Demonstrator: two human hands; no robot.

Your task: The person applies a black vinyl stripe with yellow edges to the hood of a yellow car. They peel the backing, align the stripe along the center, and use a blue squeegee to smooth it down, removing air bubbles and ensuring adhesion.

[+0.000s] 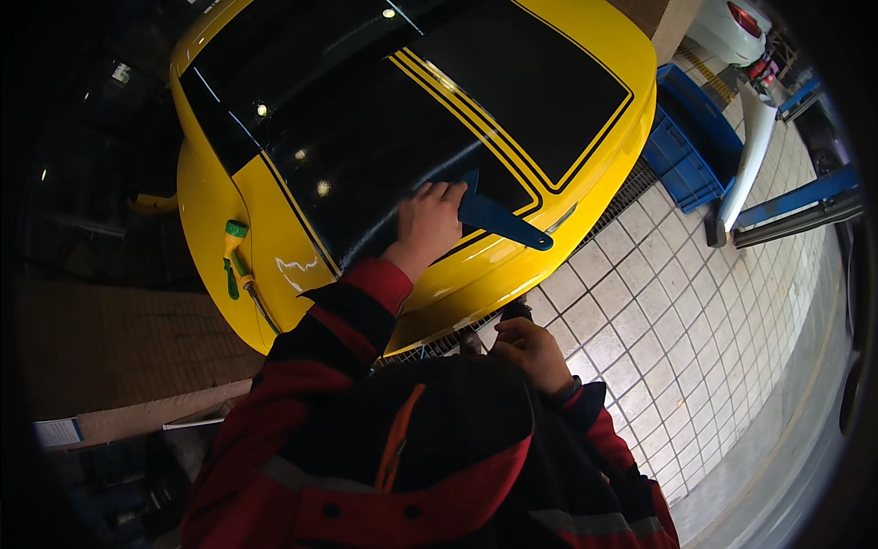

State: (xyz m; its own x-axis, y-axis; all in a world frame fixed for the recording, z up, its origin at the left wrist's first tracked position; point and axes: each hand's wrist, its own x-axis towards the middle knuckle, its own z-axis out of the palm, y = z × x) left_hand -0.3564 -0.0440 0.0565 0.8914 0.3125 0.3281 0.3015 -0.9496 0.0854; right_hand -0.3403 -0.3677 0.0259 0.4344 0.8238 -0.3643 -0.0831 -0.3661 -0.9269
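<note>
My left hand (428, 224) grips a blue squeegee (501, 220) that tapers to a rounded end with a hole. The squeegee lies on the black part of a yellow car panel (540, 261), near its curved edge. Beneath it the black surface (361, 174) looks wet and glossy, with lights reflected in it. My right hand (538, 355) is held low, close to my body and beyond the car's edge. Its fingers are curled closed, and whatever they may hold is hidden.
A yellow-and-green hose nozzle (235, 240) with a thin hose rests on the panel at the left. Beyond the car's right edge stands a blue plastic crate (686, 137) beside a white curved car part (757, 137). A floor grating (626, 197) borders white tiles (658, 302).
</note>
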